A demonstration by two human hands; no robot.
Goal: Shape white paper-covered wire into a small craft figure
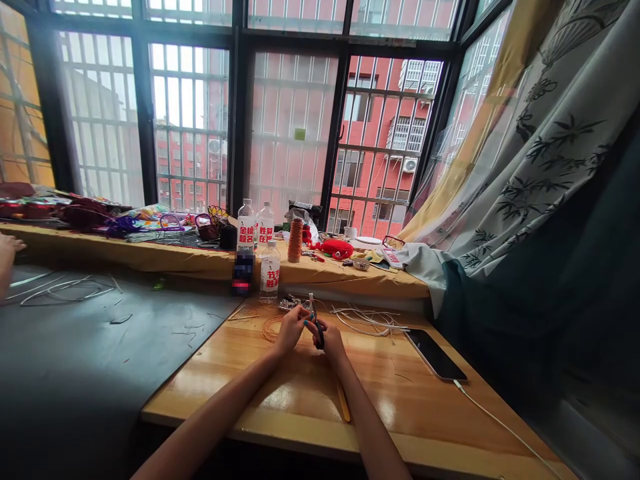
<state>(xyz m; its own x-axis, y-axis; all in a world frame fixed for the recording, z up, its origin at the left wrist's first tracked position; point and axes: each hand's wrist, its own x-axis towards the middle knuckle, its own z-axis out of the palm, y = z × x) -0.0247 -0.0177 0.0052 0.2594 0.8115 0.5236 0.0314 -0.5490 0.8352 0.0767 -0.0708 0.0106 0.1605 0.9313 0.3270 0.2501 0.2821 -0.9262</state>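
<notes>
Over the wooden table, my right hand (331, 340) grips dark-handled scissors (320, 341), their tips pointing away from me. My left hand (291, 328) is closed in a pinch right beside the blades; what it pinches is too small to make out. A loose coil of thin orange cord (271, 328) lies partly behind my left hand. Beyond both hands is a small heap of shiny metallic bits (289, 303). Under my right forearm lies a yellow stick (343, 403).
White wires (367, 321) and a tablet (436, 355) with a charging cable (505, 427) lie on the right. Water bottles (270, 270), a thread spool (295, 241) and a red plush item (336, 249) stand toward the window. Another person's hand (7, 257) shows at far left.
</notes>
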